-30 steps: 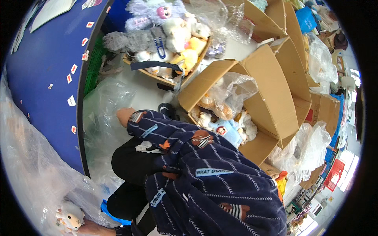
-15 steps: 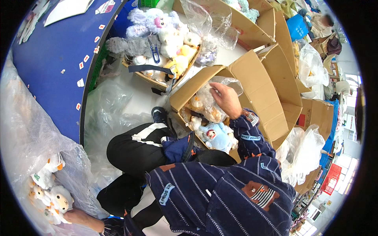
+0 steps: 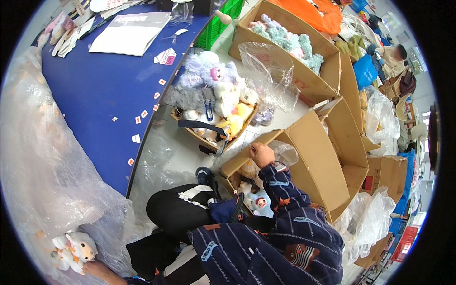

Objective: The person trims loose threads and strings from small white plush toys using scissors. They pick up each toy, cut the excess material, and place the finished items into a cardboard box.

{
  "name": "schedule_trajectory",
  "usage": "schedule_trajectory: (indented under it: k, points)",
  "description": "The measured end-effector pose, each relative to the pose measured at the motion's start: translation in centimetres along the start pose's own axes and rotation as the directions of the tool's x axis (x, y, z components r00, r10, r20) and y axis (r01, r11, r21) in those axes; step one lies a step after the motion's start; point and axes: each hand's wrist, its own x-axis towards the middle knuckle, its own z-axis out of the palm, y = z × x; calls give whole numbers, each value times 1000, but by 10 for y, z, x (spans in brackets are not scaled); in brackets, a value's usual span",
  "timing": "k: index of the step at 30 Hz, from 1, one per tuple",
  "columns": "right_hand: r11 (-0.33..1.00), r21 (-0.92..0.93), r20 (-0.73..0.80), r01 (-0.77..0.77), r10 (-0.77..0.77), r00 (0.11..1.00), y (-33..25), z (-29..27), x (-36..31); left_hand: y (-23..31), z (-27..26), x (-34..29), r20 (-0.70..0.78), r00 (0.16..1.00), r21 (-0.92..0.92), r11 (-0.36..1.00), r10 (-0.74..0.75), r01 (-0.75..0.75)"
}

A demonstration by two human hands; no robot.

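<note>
- White plush lamb (image 3: 78, 249) sits at the far lower left, against clear plastic sheeting (image 3: 61, 161) that drapes down that side. Its length runs slantwise, the face at the upper right and the body trailing down to the left.
- Left hand (image 3: 95, 270) touches the lamb from below and from the right, so the toy lies just up and to the left of it. This is by far the nearer hand. Its fingers are hidden by the toy, and I cannot tell whether they are closed around it.
- Blue surface (image 3: 95, 107) stretches away beyond the lamb, bearing white papers (image 3: 128, 35) and, along its right side, small red-and-white tags (image 3: 137, 119).
- Small carton (image 3: 244, 126), on the floor to the right of that surface, is heaped with toys, among them a lavender plush (image 3: 209, 71) and a yellow plush (image 3: 237, 121).
- Light-blue plush (image 3: 260, 199) lies inside the open carton (image 3: 316, 159), nearer the person than the right hand is.
- Right hand (image 3: 261, 154) is over the near left part of that carton, well apart from the lamb, with the carton's tall flaps to its right. Its fingers look bent; whether they pinch the cardboard, the clear bag (image 3: 286, 153) beside them or nothing, I cannot tell.
</note>
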Motion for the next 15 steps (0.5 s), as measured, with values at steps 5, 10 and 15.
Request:
schedule_trajectory:
  k: [5, 10, 15]
  points:
    - [996, -54, 112, -69, 75, 991, -5, -8, -13, -15, 5, 0, 13, 999, 38, 998, 44, -45]
    - [989, -64, 177, -131, 140, 974, -3, -12, -19, -28, 6, -3, 61, 988, 142, 979, 142, -149]
    - [995, 78, 229, -69, 50, 972, -27, -33, 0, 65, -14, -8, -293, 941, -200, 951, 171, -235]
